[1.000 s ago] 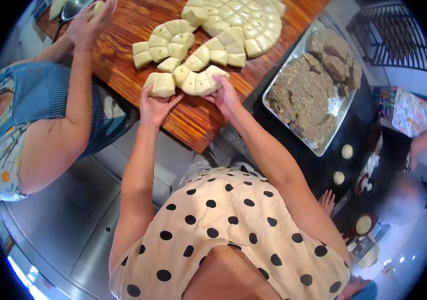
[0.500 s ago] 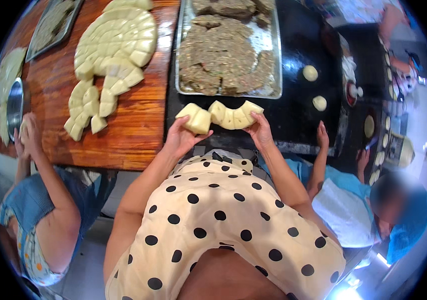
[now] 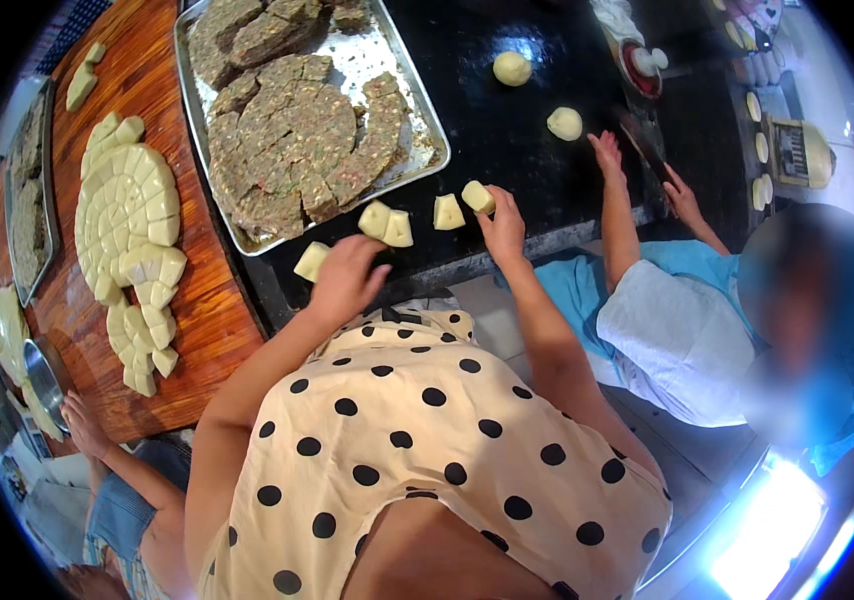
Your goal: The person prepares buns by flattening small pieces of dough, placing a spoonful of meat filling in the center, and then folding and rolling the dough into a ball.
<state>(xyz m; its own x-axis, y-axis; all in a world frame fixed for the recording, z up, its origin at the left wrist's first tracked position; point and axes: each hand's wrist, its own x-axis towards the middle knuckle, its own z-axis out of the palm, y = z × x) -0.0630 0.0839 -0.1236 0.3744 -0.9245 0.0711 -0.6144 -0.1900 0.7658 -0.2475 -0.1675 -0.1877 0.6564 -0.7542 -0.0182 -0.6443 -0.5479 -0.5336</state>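
— Work surfaces: general layout?
— Black worktop (image 3: 547, 190) directly ahead, adjoining wooden table (image 3: 212, 350) on the left. Near the seam, metal tray (image 3: 365, 60) with brown, coarse mixture (image 3: 282, 140) in broken slabs.
— Right hand (image 3: 505, 228): grip status?
— Closed; pale dough piece (image 3: 478, 196) pinched at the fingertips, close to the front edge of the worktop. Contact between piece and surface: not determinable.
— Left hand (image 3: 347, 280): grip status?
— Palm down, fingers bent, just beside leftmost dough piece (image 3: 311, 262) and partly over it. Grasping or released: impossible to tell from this angle.
— Other pieces: position?
— Along the front edge, below the tray, between both hands: pair of dough pieces (image 3: 397, 228), in contact with each other; next, lone dough piece (image 3: 448, 212), just left of the pinched one.
— Farther out on the worktop?
— Far dough ball (image 3: 512, 68) and near dough ball (image 3: 565, 124), apart from each other. Close to the latter, open hand of right co-worker (image 3: 667, 330).
— Wooden table: contents?
— Round dough slab (image 3: 129, 205), cut into blocks, with a looser cluster at the lower end. To its left, second tray (image 3: 52, 240); nearer, metal bowl (image 3: 47, 380), just beside hand of left co-worker (image 3: 157, 540).
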